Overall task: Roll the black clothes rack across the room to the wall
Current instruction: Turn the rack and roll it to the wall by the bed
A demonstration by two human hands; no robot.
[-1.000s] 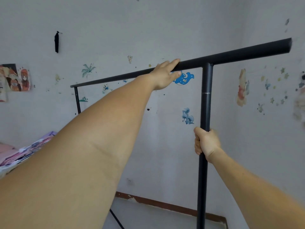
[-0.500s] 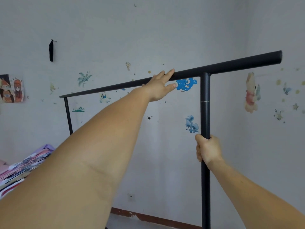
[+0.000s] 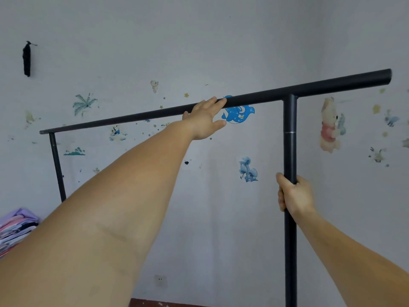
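At far left we see folded bedding (image 3: 16, 227). Our left hand (image 3: 204, 119) curls over the top bar of the black clothes rack (image 3: 290, 229), its grip clamped on it; our right hand (image 3: 294, 196) clenches the upright post, close before the stickered wall (image 3: 221, 41).

Pale grey-white wall (image 3: 221, 41) straight ahead, dotted with stickers — a blue dolphin (image 3: 240, 113), a bear in a pink top (image 3: 329, 125), a palm tree (image 3: 83, 104), blue mushrooms (image 3: 247, 170). A black tassel (image 3: 27, 59) hanging high on the left. Socket (image 3: 160, 280) low down, reddish skirting (image 3: 168, 303) beneath it. Folded purple and pink bedding (image 3: 16, 227) stacked at the left edge — soft, even light throughout.
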